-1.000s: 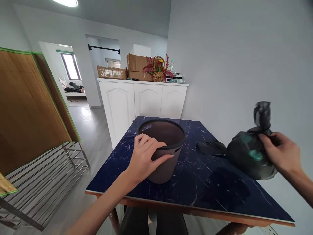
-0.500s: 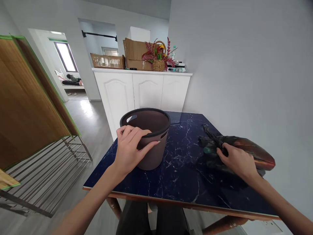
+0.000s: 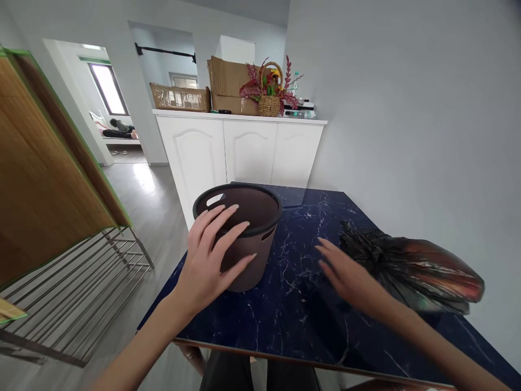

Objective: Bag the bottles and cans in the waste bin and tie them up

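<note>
A brown plastic bin point(image 3: 244, 228) with a dark rim stands upright near the left edge of a dark blue marble-patterned table point(image 3: 301, 326). My left hand point(image 3: 207, 260) rests against the bin's near side with fingers stretched out, not gripping. A tied black rubbish bag point(image 3: 411, 271) lies on its side on the table's right part. My right hand point(image 3: 345, 274) hovers over the table just left of the bag, fingers extended and slightly blurred, holding nothing.
A white cabinet point(image 3: 244, 146) behind the table carries cardboard boxes point(image 3: 228, 87) and a flower basket point(image 3: 269, 92). A wooden panel point(image 3: 44, 163) and metal rack point(image 3: 77, 282) stand left. The wall runs along the right. A doorway at back left shows someone lying down.
My right hand let go of the bag and moved left over the table. My left hand's grip on the bin rim loosened into outstretched fingers. The bag now lies flat.
</note>
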The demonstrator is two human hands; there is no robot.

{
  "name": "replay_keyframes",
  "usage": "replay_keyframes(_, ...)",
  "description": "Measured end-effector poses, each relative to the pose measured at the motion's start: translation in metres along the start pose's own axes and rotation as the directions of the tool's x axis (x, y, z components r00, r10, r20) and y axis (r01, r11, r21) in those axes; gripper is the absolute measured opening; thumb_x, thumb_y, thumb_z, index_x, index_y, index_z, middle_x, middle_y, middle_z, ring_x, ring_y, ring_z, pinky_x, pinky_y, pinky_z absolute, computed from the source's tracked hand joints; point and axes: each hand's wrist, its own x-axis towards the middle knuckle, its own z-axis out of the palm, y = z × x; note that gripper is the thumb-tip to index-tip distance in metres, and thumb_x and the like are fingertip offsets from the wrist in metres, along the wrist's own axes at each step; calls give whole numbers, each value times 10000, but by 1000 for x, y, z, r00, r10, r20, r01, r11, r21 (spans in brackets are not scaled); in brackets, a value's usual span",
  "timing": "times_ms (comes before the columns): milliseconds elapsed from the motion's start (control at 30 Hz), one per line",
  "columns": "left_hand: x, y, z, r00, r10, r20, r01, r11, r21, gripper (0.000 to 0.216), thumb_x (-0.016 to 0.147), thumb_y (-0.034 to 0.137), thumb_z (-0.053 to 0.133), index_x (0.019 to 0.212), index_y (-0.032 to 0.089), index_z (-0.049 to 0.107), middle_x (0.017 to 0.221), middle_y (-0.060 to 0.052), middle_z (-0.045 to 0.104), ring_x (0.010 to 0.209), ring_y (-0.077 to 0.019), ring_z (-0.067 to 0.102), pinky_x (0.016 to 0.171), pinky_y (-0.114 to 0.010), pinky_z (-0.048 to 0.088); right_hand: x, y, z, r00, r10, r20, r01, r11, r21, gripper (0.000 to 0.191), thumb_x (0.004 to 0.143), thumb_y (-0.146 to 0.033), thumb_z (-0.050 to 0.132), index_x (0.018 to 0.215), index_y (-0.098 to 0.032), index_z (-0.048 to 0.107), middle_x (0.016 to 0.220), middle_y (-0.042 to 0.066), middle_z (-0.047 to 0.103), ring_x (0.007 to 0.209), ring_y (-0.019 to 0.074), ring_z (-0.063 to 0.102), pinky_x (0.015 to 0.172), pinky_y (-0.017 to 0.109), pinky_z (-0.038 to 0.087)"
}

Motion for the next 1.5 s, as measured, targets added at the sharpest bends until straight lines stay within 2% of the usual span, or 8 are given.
replay_keyframes(200, -65, -9, -7, 966, -253, -56, 244, 960, -141, 890, 897, 231, 834, 1606, 379, 319, 1753, -112, 232, 1610, -386, 309, 1267, -653, 375, 33, 38, 90, 880, 476, -5, -468, 863, -193, 753, 1095, -485, 305, 1423, 140, 567, 1677, 442, 195, 1607, 555, 114, 1238, 711, 196)
replay_keyframes(467, -123, -19, -1, 678, -705, 209, 731, 612, -303, 698, 997, 462, 683, 1566, 354, 294, 1726, -124, 312, 1596, -372, 346, 1256, -663, 391, 53, 63, 111, 665, 743, -69, -743, 652, -151, 802, 1077, -479, 287, 1459, 191, 506, 1653, 468, 213, 1589, 569, 141, 1203, 769, 174)
replay_keyframes(667, -156, -12, -1, 515, -805, 294, 849, 434, -300, 504, 1028, 561, 593, 1462, 356, 437, 1650, -108, 445, 1491, -375, 520, 1123, -607, 567, 39, 35, 106, 787, 617, 29, -615, 787, -56, 766, 1091, -430, 167, 1555, 104, 461, 1671, 342, 350, 1609, 437, 258, 1271, 706, 134)
replay_keyframes(900, -175, 7, -30, 571, -729, 376, 820, 530, -217, 282, 1007, 475, 644, 1237, 311, 651, 1431, -121, 626, 1172, -352, 733, 605, -303, 667, -39, -69, 69, 958, 168, 234, -237, 922, 308, 698, 1109, -577, 269, 1650, -177, 455, 1737, 74, 348, 1631, 300, 270, 1322, 537, 265)
replay_keyframes(1033, -159, 33, -42, 592, -638, 493, 796, 560, -230, 261, 1028, 452, 608, 1253, 347, 689, 1434, -128, 643, 1048, -329, 766, 469, -262, 581, -70, -121, 1, 887, -3, 462, -362, 616, 699, 604, 1057, -638, 510, 1602, -378, 518, 1697, 26, 429, 1581, 355, 376, 1234, 556, 427)
replay_keyframes(1167, -131, 66, -49, 700, -445, 559, 671, 678, -301, 575, 975, 433, 711, 1524, 417, 541, 1584, -103, 565, 1383, -374, 615, 935, -439, 661, -78, -134, -55, 839, -229, 494, -421, 302, 855, 515, 996, -618, 661, 1466, -409, 667, 1648, 31, 508, 1559, 357, 418, 1200, 533, 455)
replay_keyframes(1333, -98, 89, -49, 762, -411, 501, 616, 700, -362, 303, 1000, 438, 682, 1269, 302, 717, 1243, -96, 761, 1177, -306, 711, 986, -415, 608, -64, -127, -62, 918, -78, 389, -396, -123, 910, 531, 911, -623, 765, 1349, -323, 766, 1479, 93, 680, 1406, 371, 604, 1183, 553, 463)
replay_keyframes(1500, -82, 93, -52, 682, -506, 527, 725, 557, -404, 324, 1074, 423, 538, 1009, 255, 807, 937, -51, 795, 881, -269, 761, 774, -315, 590, -53, -129, -54, 942, 120, 312, -284, -205, 937, 526, 942, -496, 767, 1437, -329, 702, 1577, 88, 598, 1437, 365, 572, 1186, 529, 470)
